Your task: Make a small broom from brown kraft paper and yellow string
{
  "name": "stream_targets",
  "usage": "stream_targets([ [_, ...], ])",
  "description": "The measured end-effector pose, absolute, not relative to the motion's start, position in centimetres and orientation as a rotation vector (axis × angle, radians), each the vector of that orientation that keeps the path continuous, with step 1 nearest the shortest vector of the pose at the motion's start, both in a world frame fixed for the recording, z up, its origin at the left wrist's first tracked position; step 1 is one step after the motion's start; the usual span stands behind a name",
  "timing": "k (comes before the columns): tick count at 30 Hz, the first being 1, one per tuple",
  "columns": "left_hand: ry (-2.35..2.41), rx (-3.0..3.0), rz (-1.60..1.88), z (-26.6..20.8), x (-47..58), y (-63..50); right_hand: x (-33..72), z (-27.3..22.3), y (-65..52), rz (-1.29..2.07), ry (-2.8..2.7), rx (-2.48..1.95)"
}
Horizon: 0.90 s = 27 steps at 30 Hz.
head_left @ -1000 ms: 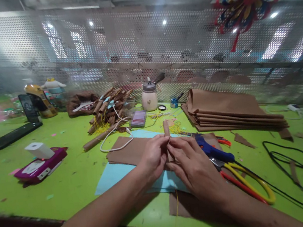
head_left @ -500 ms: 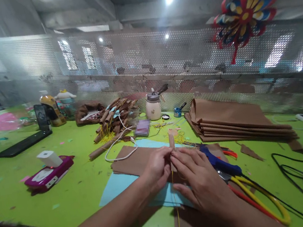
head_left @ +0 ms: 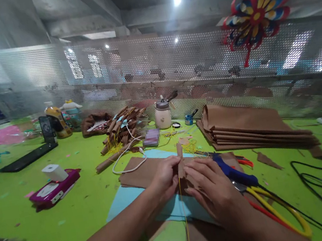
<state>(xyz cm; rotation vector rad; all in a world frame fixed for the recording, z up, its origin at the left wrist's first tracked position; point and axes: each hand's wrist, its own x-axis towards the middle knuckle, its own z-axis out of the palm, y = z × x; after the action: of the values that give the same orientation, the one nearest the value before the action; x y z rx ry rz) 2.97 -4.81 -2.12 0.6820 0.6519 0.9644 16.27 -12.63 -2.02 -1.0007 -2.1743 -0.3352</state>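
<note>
A narrow strip of folded brown paper point(head_left: 180, 162) stands between my hands, with a thin yellow string point(head_left: 185, 214) running down from its lower end toward me. My left hand point(head_left: 168, 174) pinches the strip from the left, fingers curled. From the right, my right hand point(head_left: 209, 182) grips the paper's edge with its fingertips, the thumb lower down. Beneath both hands lie light-blue paper sheets point(head_left: 125, 201) and a flat brown paper piece point(head_left: 138, 171). The side of the strip under my right fingers is hidden.
Right of my hands lie a blue-handled tool point(head_left: 236, 173) and scissors with yellow-and-red handles point(head_left: 295, 217). Brown paper sheets point(head_left: 247, 123) are stacked behind. Rolled brown pieces point(head_left: 119, 127), a jar point(head_left: 163, 116), a purple power bank point(head_left: 56, 190) and a black cable point(head_left: 314, 181) share the green table.
My right fingers have shifted slightly right and curled, showing more of the brown strip. The strip and string have moved a little left. My left hand keeps its pinch.
</note>
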Motion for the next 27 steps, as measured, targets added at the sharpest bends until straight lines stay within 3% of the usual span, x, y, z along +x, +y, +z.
stream_targets([
  [13,0.687,0.715,0.955,-1.6,2.8,-4.7,15.5,-1.3,-13.4,-0.374,-2.29,-1.053],
  [19,0.781,0.813,0.98,-1.1,2.2,-4.2,15.6,-1.6,-13.8,-0.167,-2.125,-0.962],
  [27,0.737,0.928,0.884,-1.1,2.6,-4.8,18.8,-0.3,-12.1,0.187,-1.628,-1.197],
])
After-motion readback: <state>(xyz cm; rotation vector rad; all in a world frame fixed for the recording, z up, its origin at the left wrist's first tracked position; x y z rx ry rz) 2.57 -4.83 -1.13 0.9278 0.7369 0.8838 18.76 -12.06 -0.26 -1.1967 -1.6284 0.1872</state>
